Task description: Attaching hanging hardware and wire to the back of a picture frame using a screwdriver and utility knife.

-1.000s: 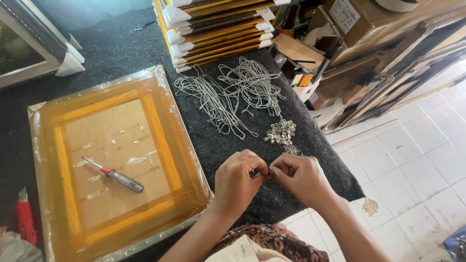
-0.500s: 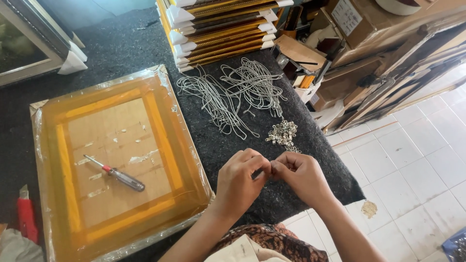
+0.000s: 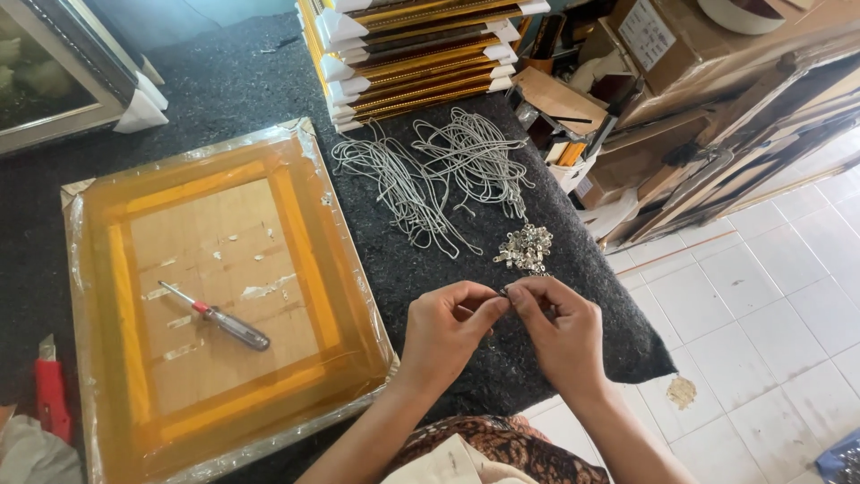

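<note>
hands: left hand [image 3: 445, 327] and right hand [image 3: 563, 333] meet fingertip to fingertip over the dark felt table [image 3: 233, 85]; both pinched nearly closed on one small metal hanger clip [image 3: 503, 291]; whether a cord is in the pinch cannot be told
step: judged as fitting a clip by hand; next move needs a fine two-handed pinch, steady
clip pile: one heap of metal clips [image 3: 525, 248] just beyond the hands; count unclear
cords: two loose bundles of grey cord [image 3: 430, 175]
wrapped frame: one, back up, left [image 3: 215, 296]; one screwdriver [image 3: 215, 316] lying on it
cutter: one red, far left edge [image 3: 49, 393]
frame stack: one pile, gold-edged, far side [image 3: 421, 49]
</note>
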